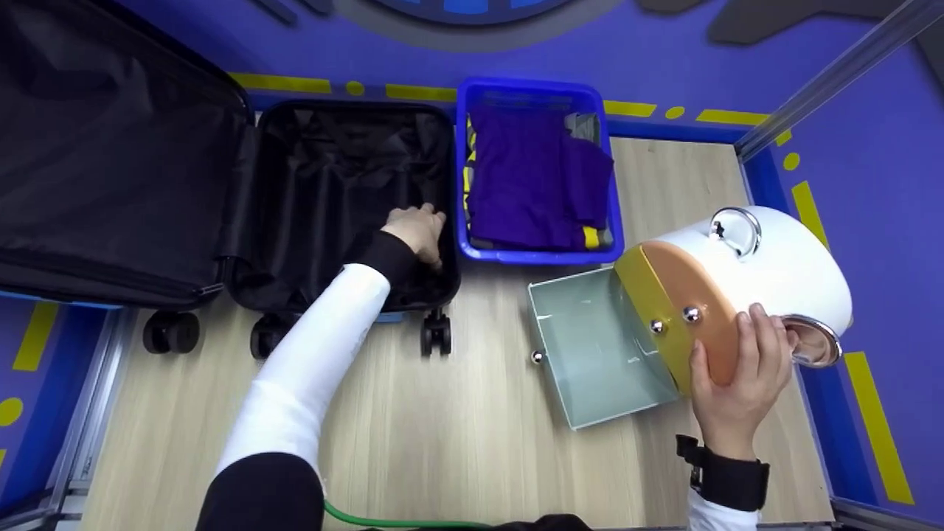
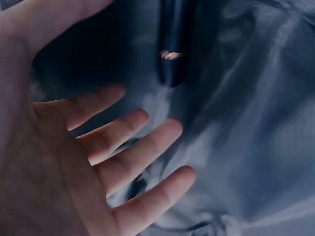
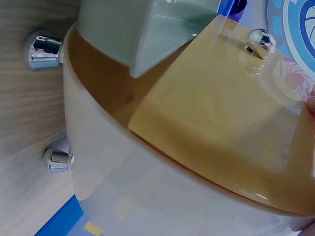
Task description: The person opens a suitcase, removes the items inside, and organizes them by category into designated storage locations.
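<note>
My left hand [image 1: 422, 230] is inside the open black suitcase [image 1: 339, 169], near its right wall. In the left wrist view its fingers [image 2: 142, 152] are spread and grip nothing. A dark slim tube with a copper-coloured band [image 2: 172, 44] appears beyond the fingertips, apart from them; its kind is unclear. My right hand [image 1: 745, 376] rests on the white rounded drawer unit [image 1: 796, 258], thumb against the orange top drawer [image 1: 708, 295] and fingers over the edge. The pale green drawer [image 1: 601, 346] is pulled far out, and the yellow drawer [image 1: 649, 317] stands partly out.
A blue basket [image 1: 542, 257] of folded purple clothes [image 1: 523, 177] stands right of the suitcase. The suitcase lid [image 1: 110, 162] lies open at the left. A chrome ring handle [image 1: 737, 228] tops the drawer unit. A green cord [image 1: 398, 522] runs along the wooden table's [image 1: 457, 442] front.
</note>
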Motion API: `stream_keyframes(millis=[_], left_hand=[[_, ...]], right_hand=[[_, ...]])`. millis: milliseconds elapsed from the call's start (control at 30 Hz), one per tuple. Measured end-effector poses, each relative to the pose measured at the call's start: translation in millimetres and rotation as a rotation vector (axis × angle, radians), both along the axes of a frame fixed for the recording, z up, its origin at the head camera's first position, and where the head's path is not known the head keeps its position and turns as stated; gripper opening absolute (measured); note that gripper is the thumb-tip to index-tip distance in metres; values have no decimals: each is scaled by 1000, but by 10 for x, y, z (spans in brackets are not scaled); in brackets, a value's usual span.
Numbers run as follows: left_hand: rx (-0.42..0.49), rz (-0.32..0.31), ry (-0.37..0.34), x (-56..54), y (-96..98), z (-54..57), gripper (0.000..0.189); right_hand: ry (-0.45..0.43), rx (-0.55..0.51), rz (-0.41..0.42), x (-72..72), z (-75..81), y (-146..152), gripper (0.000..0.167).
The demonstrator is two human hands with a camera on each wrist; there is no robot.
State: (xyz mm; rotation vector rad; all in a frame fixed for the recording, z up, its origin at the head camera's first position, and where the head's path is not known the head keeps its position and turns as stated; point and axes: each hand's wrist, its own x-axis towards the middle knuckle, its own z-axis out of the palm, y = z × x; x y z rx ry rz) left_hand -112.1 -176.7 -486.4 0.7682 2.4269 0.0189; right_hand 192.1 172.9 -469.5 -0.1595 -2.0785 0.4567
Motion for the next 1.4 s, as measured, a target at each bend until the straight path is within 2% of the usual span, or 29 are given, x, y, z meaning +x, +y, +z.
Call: stream_keyframes(millis=[100, 233, 433, 567, 700, 833, 933, 1067, 1133, 1233, 1400], left_hand=[[-28, -2, -12, 0, 21, -101, 89], [-44, -10, 18, 15, 40, -178, 82], [-52, -23, 32, 19, 32, -209, 87], [5, 1, 18, 11, -18, -193, 93], [108, 52, 15, 2, -78, -133, 96], [225, 105, 31, 31, -141, 4, 98], [387, 166, 25, 98, -175, 142, 93], [645, 218, -33, 230, -167, 279, 90], [742, 209, -70, 307, -129, 312, 92], [836, 174, -118, 428, -43, 336, 88], [929, 125, -185, 609, 177, 324, 63]], right_hand=[[-4, 5, 4, -11, 1, -7, 51], [-5, 7, 7, -17, 9, -17, 50], [5, -1, 10, -13, 10, -29, 50], [-2, -2, 7, 0, 3, -21, 51], [-7, -5, 2, 13, 2, -10, 52], [-5, -5, -1, 16, 13, -12, 51], [-1, -2, -3, 13, 24, -19, 51], [2, 1, -6, 9, 33, -19, 50], [1, 2, -6, 9, 30, -14, 51], [-7, 1, -6, 10, 15, -4, 51], [-18, -2, -6, 14, -13, 14, 52]])
